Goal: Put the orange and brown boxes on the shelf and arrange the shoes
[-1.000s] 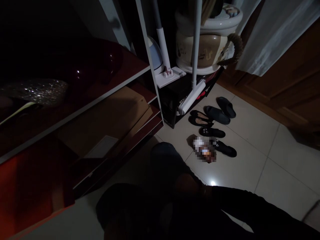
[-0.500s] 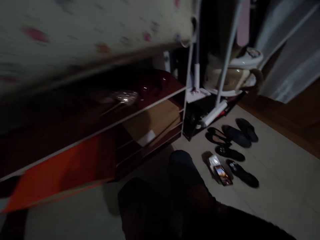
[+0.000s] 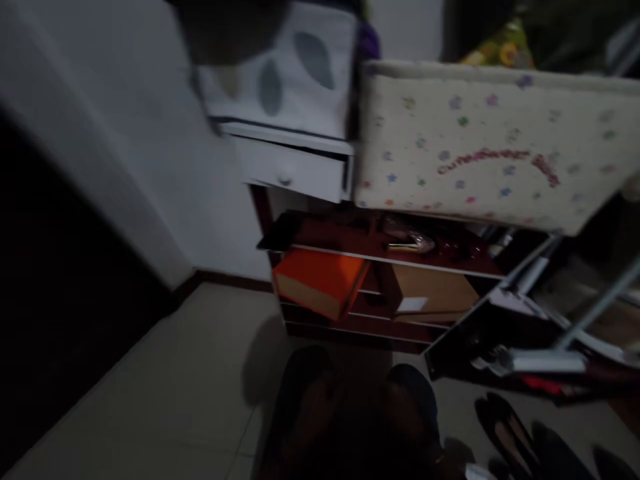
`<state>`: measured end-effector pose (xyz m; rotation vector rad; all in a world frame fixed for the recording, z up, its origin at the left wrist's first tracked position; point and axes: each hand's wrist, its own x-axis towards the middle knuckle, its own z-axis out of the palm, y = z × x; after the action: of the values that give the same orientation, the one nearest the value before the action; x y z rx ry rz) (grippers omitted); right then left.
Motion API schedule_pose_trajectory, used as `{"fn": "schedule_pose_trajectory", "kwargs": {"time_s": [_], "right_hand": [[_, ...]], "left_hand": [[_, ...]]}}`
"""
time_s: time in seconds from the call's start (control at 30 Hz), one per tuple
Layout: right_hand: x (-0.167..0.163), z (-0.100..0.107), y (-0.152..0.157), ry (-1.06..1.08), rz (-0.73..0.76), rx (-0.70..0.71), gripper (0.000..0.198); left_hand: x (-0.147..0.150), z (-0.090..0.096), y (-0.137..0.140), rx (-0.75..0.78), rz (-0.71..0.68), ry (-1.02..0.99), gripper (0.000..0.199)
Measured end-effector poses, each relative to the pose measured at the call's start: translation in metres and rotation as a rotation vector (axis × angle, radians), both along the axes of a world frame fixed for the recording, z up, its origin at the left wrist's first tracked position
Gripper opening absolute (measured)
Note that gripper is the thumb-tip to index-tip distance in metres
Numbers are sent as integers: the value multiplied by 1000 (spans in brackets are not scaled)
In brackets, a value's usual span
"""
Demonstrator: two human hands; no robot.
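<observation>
My two bent knees, in dark jeans, show at the bottom of the head view in front of a low dark-red shoe rack (image 3: 360,345). Dim brownish shapes at the inner sides of the knees look like my left hand (image 3: 319,395) and my right hand (image 3: 401,408). Their fingers are lost in the dark, and no held thing can be made out. Nearest ahead are an orange box (image 3: 320,273), sticking out askew from a lower shelf, and a brown cardboard box (image 3: 433,290) with a white label. On the shelf above lies a shiny heeled shoe (image 3: 417,241).
A cream fabric box (image 3: 480,133) with coloured prints overhangs the rack. A white drawer unit (image 3: 295,170) is at its left, its drawer slightly tilted. At right stand a white-headed mop (image 3: 547,362) and black shoes (image 3: 507,430) on the tiled floor. A wall (image 3: 145,133) rises left.
My view has swung left and tilted up. The drawer unit and wall have come into view, while the floor shoes have shifted to the lower right edge. The boxes appear to stay put.
</observation>
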<state>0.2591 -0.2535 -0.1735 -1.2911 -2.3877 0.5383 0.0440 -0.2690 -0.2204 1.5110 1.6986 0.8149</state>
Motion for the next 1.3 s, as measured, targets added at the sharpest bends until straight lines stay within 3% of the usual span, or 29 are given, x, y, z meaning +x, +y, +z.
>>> {"fn": "schedule_pose_trajectory", "kwargs": {"time_s": [0.07,0.13,0.23,0.3,0.37,0.43,0.5,0.67,0.9,1.1,1.2,1.3], "right_hand": [[-9,12,18,57,20,-34,26],[-15,36,31,287,-1,-156,47],[-14,86,37,835,84,-425,59],[-6,115,34,1133,254,-558,63],[2,127,31,1304,418,-677,68],[8,121,30,1358,550,-796,75],[10,105,33,1372,634,-895,79],[13,75,40,1352,617,-953,83],[19,84,41,1367,724,-930,80],[21,78,40,1357,737,-910,80],[26,74,39,1353,681,-853,82],[42,73,41,1293,395,-659,89]], "left_hand": [[10,20,19,21,7,-125,44],[14,56,37,-11,-151,-537,57],[6,123,52,-88,-428,-1131,69],[-3,159,54,-152,-628,-1248,75],[-11,176,54,-203,-732,-1247,81],[-16,174,54,-248,-752,-1221,85],[-19,160,54,-299,-730,-1206,87],[-18,129,55,-356,-733,-1232,88],[-12,137,58,-403,-813,-1307,87],[-10,133,61,-413,-819,-1267,88],[-8,134,64,-386,-819,-1292,86],[0,134,71,-320,-730,-1326,83]]}}
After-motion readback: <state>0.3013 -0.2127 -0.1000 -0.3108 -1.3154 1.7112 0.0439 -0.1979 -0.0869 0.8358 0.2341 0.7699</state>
